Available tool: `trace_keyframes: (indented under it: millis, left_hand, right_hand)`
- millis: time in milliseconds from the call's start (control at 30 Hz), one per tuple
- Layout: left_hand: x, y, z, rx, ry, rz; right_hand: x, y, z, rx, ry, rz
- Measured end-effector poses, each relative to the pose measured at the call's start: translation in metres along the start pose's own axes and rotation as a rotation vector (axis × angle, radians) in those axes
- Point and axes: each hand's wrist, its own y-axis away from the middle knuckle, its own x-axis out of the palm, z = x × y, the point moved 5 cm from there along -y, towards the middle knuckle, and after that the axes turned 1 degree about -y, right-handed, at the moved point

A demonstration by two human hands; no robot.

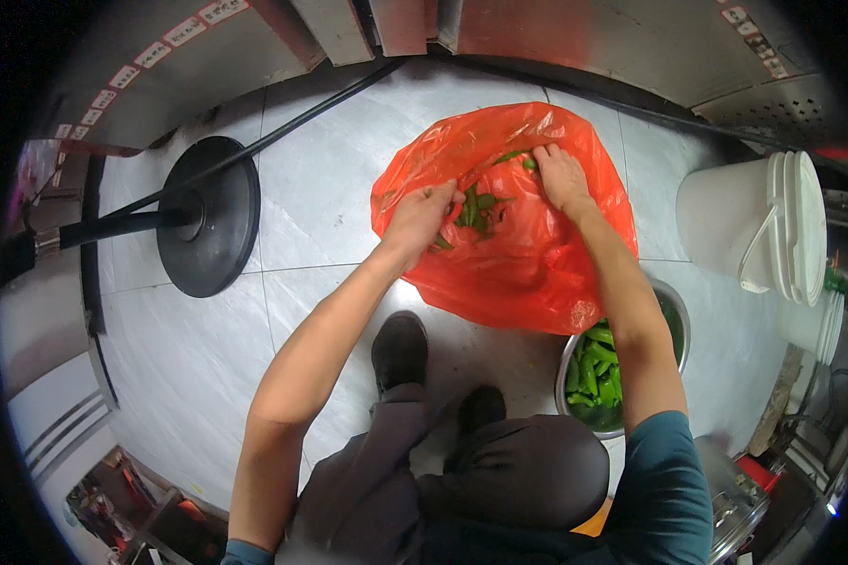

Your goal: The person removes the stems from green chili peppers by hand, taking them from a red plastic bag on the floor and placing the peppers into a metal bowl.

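A red plastic bag [509, 275] lies spread on the floor before me with its mouth wide. Several green peppers [477, 208] with stem ends and scraps rest inside it. At the bag's left side, my left hand [422, 217] has its fingers curled on the red plastic; whether a pepper is also in them is hidden. My right hand [562, 175] reaches into the far right of the bag, fingertips down beside a green pepper piece [530, 164]. Its grip is unclear. Below my right forearm stands a metal basin [562, 381] holding many green peppers [595, 367].
A lidded white bucket [721, 212] stands to the right. On the left is a round black stand base [212, 247] with a dark pole [311, 106] across it. Metal cabinets [537, 35] line the far side. My shoe [400, 349] is close to the bag on the tiled floor.
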Motion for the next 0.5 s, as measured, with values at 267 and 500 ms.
trace_keyframes:
  millis: [267,500]
  left_hand:
    - [0.057,0.016,-0.044,0.492,-0.977,0.097]
    - [0.08,0.026,-0.018,0.511,-0.995,0.457]
  right_hand:
    - [-0.082,0.086,0.062,-0.421,-0.466,0.036]
    - [-0.111,0.123,0.072,-0.502,-0.613,0.227]
